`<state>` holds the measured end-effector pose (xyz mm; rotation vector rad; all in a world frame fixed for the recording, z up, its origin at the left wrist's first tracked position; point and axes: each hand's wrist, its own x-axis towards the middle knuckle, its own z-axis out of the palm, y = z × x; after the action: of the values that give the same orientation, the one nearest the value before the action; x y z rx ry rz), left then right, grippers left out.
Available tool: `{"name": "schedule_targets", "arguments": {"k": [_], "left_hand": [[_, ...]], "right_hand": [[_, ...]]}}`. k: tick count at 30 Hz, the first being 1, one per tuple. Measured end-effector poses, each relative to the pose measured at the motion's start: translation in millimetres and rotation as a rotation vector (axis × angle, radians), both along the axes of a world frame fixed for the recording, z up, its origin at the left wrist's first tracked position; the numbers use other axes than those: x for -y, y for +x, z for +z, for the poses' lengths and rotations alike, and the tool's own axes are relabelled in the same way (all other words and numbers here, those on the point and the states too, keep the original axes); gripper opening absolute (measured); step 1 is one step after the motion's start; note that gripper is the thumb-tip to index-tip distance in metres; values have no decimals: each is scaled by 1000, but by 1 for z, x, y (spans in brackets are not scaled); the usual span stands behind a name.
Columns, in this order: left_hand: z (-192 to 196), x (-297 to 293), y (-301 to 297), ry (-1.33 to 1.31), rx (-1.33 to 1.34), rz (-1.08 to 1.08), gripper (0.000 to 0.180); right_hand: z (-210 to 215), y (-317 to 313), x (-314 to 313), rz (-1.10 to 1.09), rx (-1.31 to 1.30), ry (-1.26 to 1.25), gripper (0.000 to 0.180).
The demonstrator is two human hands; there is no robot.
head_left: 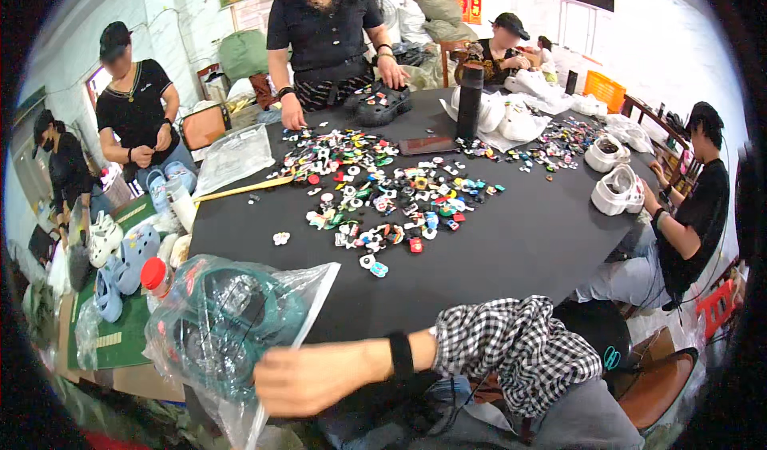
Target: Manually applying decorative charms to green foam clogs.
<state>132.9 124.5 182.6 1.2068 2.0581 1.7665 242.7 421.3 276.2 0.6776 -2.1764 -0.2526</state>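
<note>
A clear plastic bag (315,290) with a pair of dark green clogs (276,310) inside it lies at the near left edge of the table. My right hand (307,380) reaches across from the right, with a black band at the wrist and a checked sleeve. Its fingers are curled at the bag's open edge and appear to grip the plastic; they are slightly blurred and their tips are hidden. My left hand is not visible. Beyond the bag, many small coloured shoe charms (383,190) are spread over the black table (511,250).
A red-capped jar (156,277) and pale blue clogs (120,270) stand to the left. Farther off are a black bottle (469,102), a dark clog (382,108), and white clogs (615,188). Several people work around the table, one at the right (691,210).
</note>
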Motion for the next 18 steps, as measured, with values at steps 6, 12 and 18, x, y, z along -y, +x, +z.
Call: {"name": "schedule_targets", "arguments": {"k": [6,12,18], "left_hand": [[-23,19,-26,84,58,-98,17],[1,-1,-10,288,147,-171,30],[24,-3,-28,-54,-212,-108,41]], "right_hand": [[-6,25,-94,-236,100,-48,11],[-18,39,-145,-344,150,-257,9],[-30,41,-153,-378,169,-350,16]]}}
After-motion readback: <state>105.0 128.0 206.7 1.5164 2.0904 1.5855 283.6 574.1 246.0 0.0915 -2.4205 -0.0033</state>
